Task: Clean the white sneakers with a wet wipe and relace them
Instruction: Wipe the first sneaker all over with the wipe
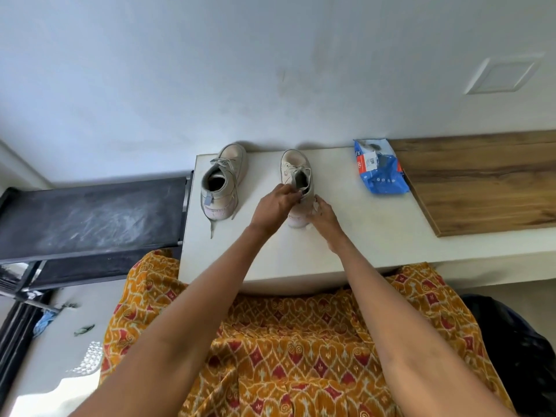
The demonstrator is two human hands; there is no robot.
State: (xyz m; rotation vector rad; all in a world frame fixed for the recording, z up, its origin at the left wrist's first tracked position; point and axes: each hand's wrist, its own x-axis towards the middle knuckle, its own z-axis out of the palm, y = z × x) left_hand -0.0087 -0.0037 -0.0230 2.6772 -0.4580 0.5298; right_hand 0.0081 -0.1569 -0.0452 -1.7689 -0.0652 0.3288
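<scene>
the right-hand sneaker [296, 179] stands on the white tabletop [355, 236], toe toward the wall, and both hands are on it. the left hand [275, 207] grips the shoe's collar at the near side of the opening, fingers curled over the edge. the right hand [323, 216] lies against the heel side just to the right, with a scrap of white at its fingertips that looks like a wet wipe [315, 206]; whether the fingers pinch it or only press it i cannot tell.

this reads as the wiping step on this shoe, steadied by the left hand. the other sneaker [221, 183] sits well to the left of the left hand, its lace trailing loose. the blue wipe packet [380, 168] lies beyond and to the right of the right hand.

next calls for firm strokes round the heel while the collar grip resists the push.
</scene>
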